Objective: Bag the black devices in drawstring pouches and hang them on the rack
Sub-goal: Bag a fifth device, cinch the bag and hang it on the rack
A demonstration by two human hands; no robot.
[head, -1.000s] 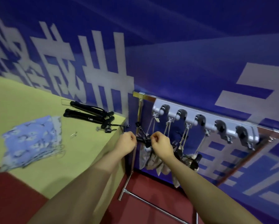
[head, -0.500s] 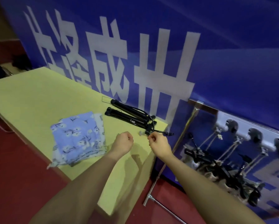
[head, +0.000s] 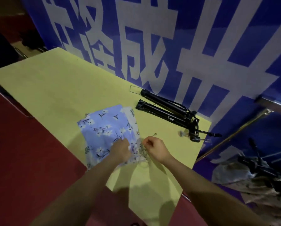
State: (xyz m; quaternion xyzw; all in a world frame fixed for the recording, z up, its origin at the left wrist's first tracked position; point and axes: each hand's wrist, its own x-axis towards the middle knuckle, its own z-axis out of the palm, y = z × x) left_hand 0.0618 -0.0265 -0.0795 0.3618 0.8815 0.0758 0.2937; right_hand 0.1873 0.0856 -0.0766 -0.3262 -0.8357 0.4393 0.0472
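Observation:
A stack of blue floral drawstring pouches [head: 103, 128] lies on the yellow-green table [head: 55, 88]. My left hand [head: 121, 150] grips the near right corner of the top pouch. My right hand [head: 154, 148] pinches the pouch's drawstring just beside it. Two black folded devices [head: 165, 110] lie side by side at the table's far right, against the wall. At the right edge the rack [head: 244, 126] shows a slanted metal bar, with bagged black devices [head: 257, 167] hanging low beside it.
A blue banner with large white characters [head: 152, 46] stands right behind the table. Red floor [head: 22, 160] lies left of and below the table. A small metal clip [head: 182, 133] lies near the devices' right ends. A thin wire hook [head: 134, 89] lies at the far device's left end.
My view has swung left from the rack to the table. Both hands left the hanging pouch, crossed to the pouch stack and took hold of the top pouch and its drawstring.

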